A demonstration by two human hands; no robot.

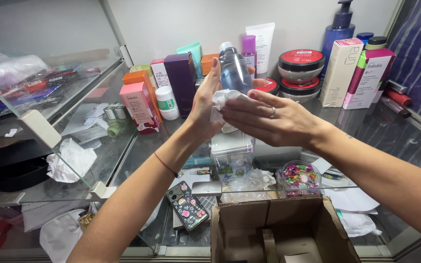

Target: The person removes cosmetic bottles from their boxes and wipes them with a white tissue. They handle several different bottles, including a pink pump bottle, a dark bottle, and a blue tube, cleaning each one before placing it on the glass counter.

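My left hand holds a clear bluish bottle with a white cap upright above the glass shelf. My right hand, a ring on one finger, presses a crumpled white tissue against the lower part of the bottle. Both hands meet at the bottle in the middle of the view. A thin red string circles my left wrist.
Cosmetic boxes, red-lidded jars, tubes and a blue pump bottle line the back wall. An open cardboard box sits at the front. A stickered phone, a bead-filled container and crumpled paper lie below the glass.
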